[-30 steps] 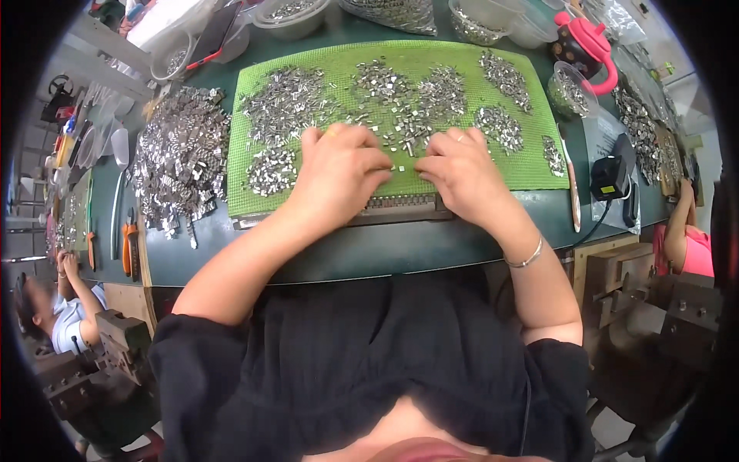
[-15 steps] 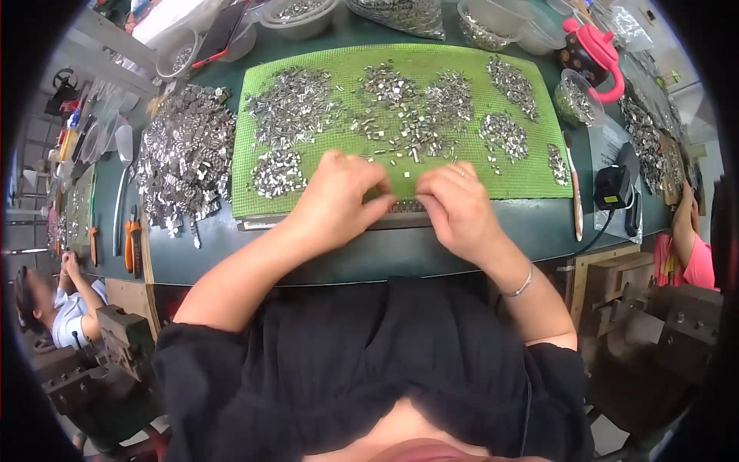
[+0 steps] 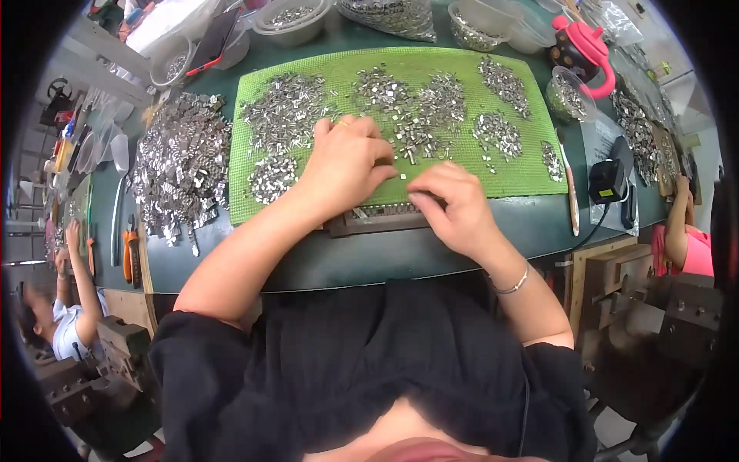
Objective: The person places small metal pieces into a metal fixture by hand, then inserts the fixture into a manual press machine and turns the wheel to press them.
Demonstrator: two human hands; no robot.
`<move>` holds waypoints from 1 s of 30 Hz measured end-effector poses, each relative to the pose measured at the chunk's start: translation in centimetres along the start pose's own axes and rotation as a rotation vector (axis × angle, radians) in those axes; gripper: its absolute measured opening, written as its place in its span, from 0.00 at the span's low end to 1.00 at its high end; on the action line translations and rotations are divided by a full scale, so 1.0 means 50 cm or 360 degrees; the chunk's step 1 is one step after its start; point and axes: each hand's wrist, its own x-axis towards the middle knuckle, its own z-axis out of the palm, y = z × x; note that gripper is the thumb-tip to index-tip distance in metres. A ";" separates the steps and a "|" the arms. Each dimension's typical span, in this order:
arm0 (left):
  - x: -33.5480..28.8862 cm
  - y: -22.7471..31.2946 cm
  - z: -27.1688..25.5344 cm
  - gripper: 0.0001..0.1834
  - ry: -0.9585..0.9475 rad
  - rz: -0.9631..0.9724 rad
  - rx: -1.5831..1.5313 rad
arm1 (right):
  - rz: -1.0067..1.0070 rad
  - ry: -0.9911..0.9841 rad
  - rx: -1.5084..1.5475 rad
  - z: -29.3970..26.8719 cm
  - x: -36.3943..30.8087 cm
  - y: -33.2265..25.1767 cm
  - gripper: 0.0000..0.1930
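Observation:
Before me a dark metal bar (image 3: 379, 222), with a row of small parts along its top, lies at the near edge of the green mesh mat (image 3: 462, 175). My left hand (image 3: 348, 163) is over the mat beside the middle pile of small silver metal pieces (image 3: 419, 135), its fingers curled and closed. What its fingertips hold, if anything, is hidden. At the right end of the bar, my right hand (image 3: 454, 202) has thumb and index finger bent close together; anything between them is too small to make out. A lone silver piece (image 3: 402, 176) lies between the hands.
Left of the mat rises a large heap of metal strips (image 3: 185, 162), with orange-handled pliers (image 3: 132, 252) nearby. Plastic bowls (image 3: 289, 27) and a phone (image 3: 214, 40) stand behind. A red-lidded pot (image 3: 585, 50) and a black adapter (image 3: 606, 182) are at right. Co-workers sit on both sides.
My left hand has moved away from the bar and up over the mat, uncovering more of the bar. The right hand stays near the bar's right end. A co-worker at left has raised an arm.

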 end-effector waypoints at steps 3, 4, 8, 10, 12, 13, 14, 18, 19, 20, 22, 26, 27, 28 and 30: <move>0.012 0.001 0.002 0.05 -0.0011 0.0005 0.0074 | 0.0001 -0.0019 -0.0331 0.009 0.035 0.008 0.02; 0.012 0.001 0.005 0.05 -0.0015 0.0008 0.0082 | -0.0023 -0.0082 -0.0510 0.014 0.043 0.011 0.02; -0.007 0.010 -0.015 0.03 -0.0079 0.0050 -0.0151 | -0.0065 -0.0137 -0.0715 0.026 0.057 0.016 0.02; -0.035 0.017 -0.042 0.03 -0.0196 -0.0001 -0.0312 | -0.0086 -0.0111 -0.0665 0.025 0.059 0.015 0.03; -0.062 0.023 -0.051 0.02 -0.0311 -0.0064 -0.0495 | -0.0114 -0.0085 -0.0613 0.020 0.058 0.007 0.03; -0.071 0.025 -0.049 0.02 -0.0296 -0.0061 -0.0465 | -0.0153 -0.0016 -0.0491 0.012 0.051 -0.002 0.03; -0.079 0.025 -0.044 0.02 -0.0280 -0.0056 -0.0436 | -0.0192 0.0053 -0.0369 0.005 0.042 -0.009 0.04; -0.096 0.021 -0.023 0.05 -0.0031 0.0148 -0.0327 | -0.0190 0.0044 -0.0104 0.004 -0.002 -0.019 0.06; -0.105 0.020 -0.022 0.08 -0.0079 0.0147 -0.0235 | -0.0190 0.0037 -0.0075 0.006 -0.006 -0.023 0.06; -0.112 0.024 -0.016 0.08 -0.0080 0.0149 -0.0234 | -0.0190 0.0039 -0.0074 0.010 -0.009 -0.028 0.06; -0.124 0.030 -0.007 0.11 0.0214 0.0376 0.0048 | -0.0153 0.0120 -0.0035 0.019 -0.011 -0.033 0.09; -0.149 0.058 -0.005 0.15 0.0250 0.0334 0.0304 | -0.0086 0.0083 -0.0028 0.025 -0.011 -0.030 0.11; -0.150 0.059 -0.008 0.17 0.0208 0.0306 0.0295 | -0.0079 0.0062 -0.0033 0.024 -0.011 -0.031 0.12; -0.149 0.058 -0.010 0.17 0.0209 0.0305 0.0293 | -0.0072 0.0039 -0.0039 0.023 -0.011 -0.032 0.12; -0.147 0.053 -0.012 0.18 0.0104 0.0128 -0.0010 | -0.0091 0.0045 -0.0023 0.021 -0.012 -0.028 0.11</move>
